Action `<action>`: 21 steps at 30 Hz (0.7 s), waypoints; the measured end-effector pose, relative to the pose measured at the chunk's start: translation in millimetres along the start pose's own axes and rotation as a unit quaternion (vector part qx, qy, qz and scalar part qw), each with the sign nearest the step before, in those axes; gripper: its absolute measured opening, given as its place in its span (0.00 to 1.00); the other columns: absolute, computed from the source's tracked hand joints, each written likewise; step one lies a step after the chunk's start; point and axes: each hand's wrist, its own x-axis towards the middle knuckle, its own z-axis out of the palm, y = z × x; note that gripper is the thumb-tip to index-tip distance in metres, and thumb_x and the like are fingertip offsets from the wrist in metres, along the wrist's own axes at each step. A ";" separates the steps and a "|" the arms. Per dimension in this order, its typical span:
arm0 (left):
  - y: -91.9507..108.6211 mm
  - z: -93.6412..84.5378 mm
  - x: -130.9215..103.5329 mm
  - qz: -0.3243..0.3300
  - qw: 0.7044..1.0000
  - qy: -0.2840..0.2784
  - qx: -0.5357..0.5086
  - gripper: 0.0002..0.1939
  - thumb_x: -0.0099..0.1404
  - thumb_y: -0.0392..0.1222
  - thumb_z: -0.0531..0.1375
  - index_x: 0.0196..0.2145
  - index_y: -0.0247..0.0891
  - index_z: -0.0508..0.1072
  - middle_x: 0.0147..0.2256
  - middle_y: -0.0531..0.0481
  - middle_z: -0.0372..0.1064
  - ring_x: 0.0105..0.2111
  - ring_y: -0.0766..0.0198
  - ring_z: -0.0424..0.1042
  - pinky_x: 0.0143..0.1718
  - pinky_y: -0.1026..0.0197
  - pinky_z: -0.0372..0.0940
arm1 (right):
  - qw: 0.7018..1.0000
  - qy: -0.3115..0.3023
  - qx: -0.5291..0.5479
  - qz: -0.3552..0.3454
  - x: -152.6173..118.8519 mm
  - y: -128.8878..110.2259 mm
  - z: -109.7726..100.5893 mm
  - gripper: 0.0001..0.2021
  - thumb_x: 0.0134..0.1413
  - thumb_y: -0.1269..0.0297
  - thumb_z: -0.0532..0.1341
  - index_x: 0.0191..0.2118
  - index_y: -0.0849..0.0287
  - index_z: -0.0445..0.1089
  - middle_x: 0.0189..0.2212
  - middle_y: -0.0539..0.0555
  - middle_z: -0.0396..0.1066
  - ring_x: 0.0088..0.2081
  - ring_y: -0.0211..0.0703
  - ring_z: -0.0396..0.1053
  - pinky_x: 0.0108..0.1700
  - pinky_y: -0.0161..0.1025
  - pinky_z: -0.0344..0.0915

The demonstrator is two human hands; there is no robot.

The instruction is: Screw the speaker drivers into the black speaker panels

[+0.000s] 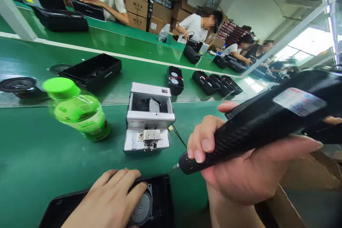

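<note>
My right hand (240, 171) is wrapped round a black electric screwdriver (256, 121), its tip pointing left and down over the bench. Beneath, at the bottom of the view, a black speaker housing (165, 199) lies on the green bench with a round grey speaker (143, 208) inside. My left hand (112, 196) rests over the housing, its bent fingers reaching across the upper edge and beside the speaker; the thumb side touches near the speaker's rim. Just beyond stands a white and silver screw dispenser (149, 115).
A green-capped bottle (77, 110) stands left of the dispenser. Behind it lie an open black housing (93, 69) and a loose speaker (18, 85). More black housings (205, 82) lie on the conveyor. Several people work across it. A cardboard box (307, 188) is at lower right.
</note>
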 end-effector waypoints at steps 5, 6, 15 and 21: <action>4.0 -18.7 16.9 -0.032 0.997 -0.048 -0.051 0.32 0.63 0.42 0.85 0.62 0.55 0.88 0.65 0.46 0.87 0.62 0.41 0.88 0.73 0.39 0.77 | 0.991 -0.096 0.014 -0.089 14.5 29.7 30.9 0.35 0.70 0.16 0.69 0.49 0.47 0.81 0.24 0.44 0.78 0.20 0.44 0.74 0.24 0.41 0.75; 4.7 -21.5 19.7 -0.027 0.997 -0.046 -0.056 0.22 0.70 0.43 0.81 0.60 0.54 0.89 0.62 0.46 0.88 0.59 0.43 0.89 0.71 0.40 0.78 | 0.988 -0.118 0.006 -0.099 15.0 37.0 33.2 0.36 0.69 0.15 0.68 0.48 0.46 0.81 0.24 0.44 0.78 0.20 0.44 0.74 0.25 0.41 0.76; 14.3 -12.3 25.4 -0.057 0.997 -0.030 -0.050 0.05 0.82 0.44 0.72 0.51 0.50 0.91 0.50 0.46 0.87 0.49 0.48 0.87 0.62 0.43 0.78 | 0.991 -0.098 -0.013 -0.086 12.2 51.2 46.3 0.39 0.67 0.13 0.67 0.54 0.47 0.86 0.23 0.44 0.77 0.19 0.42 0.69 0.24 0.38 0.74; 9.3 -12.0 24.6 -0.060 0.994 -0.065 -0.061 0.27 0.63 0.63 0.87 0.53 0.48 0.91 0.56 0.42 0.88 0.52 0.40 0.87 0.63 0.36 0.80 | 0.998 -0.051 0.010 -0.038 2.7 35.3 38.9 0.39 0.72 0.13 0.63 0.55 0.47 0.84 0.21 0.43 0.75 0.16 0.41 0.68 0.20 0.38 0.71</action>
